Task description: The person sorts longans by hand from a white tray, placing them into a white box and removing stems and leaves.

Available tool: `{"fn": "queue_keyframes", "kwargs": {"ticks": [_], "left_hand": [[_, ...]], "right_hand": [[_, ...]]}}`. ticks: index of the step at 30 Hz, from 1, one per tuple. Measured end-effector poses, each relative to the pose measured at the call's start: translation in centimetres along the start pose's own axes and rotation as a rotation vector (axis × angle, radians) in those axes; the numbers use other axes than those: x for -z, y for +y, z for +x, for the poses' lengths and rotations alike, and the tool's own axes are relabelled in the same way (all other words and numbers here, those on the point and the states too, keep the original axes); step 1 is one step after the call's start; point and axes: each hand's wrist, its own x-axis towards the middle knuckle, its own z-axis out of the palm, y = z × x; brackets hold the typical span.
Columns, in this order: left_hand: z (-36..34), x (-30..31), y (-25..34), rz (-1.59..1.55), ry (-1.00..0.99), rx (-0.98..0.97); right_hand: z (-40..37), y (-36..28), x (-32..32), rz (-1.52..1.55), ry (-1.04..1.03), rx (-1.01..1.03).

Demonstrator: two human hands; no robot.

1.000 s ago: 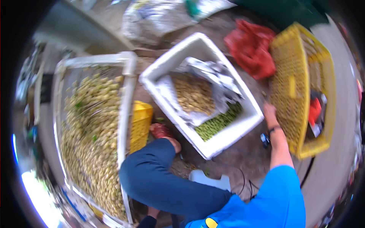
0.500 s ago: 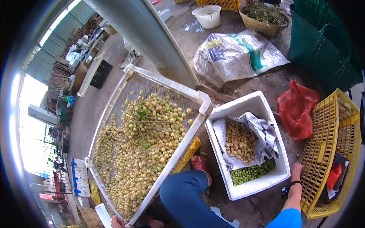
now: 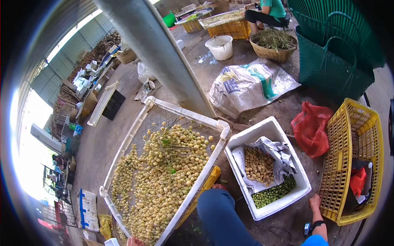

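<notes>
left hand [image 3: 134, 241] at near edge of mesh tray [image 3: 186, 112], pale round fruit [image 3: 164, 176] spread on it; right hand [image 3: 315, 202] between foam box [image 3: 283, 204] and yellow crate [image 3: 335, 176]. both grips: cannot tell.

Wearer's right hand [image 3: 315, 201] and left hand [image 3: 134, 242]: both ungloved. Right wrist carries a narrow, dark wristband [image 3: 318, 224]. Bright blue sleeve [image 3: 315, 241] enters at the lower frame edge; its cut is not discernible. Trousers [image 3: 225, 217]: dark navy, plain over the bent knee. Footwear [image 3: 219, 186]: small reddish portion visible, mostly hidden, type indeterminate.
</notes>
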Motion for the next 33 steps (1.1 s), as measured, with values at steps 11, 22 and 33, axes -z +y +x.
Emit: {"fn": "queue_keyframes", "kwargs": {"ticks": [11, 22, 33], "left_hand": [[-1.5, -1.2, 2.2, 0.014, -0.192, -0.008], [-3.7, 2.6, 1.6, -0.151, -0.216, 0.028], [-3.0, 3.8, 1.1, -0.272, -0.349, 0.007]], "right_hand": [[-6.6, -16.5, 14.0, 0.697, 0.111, 0.392], [-10.4, -31.8, 12.0, 0.919, -0.504, 0.399], [-12.0, -29.2, 12.3, 1.421, -0.922, 0.271]]}}
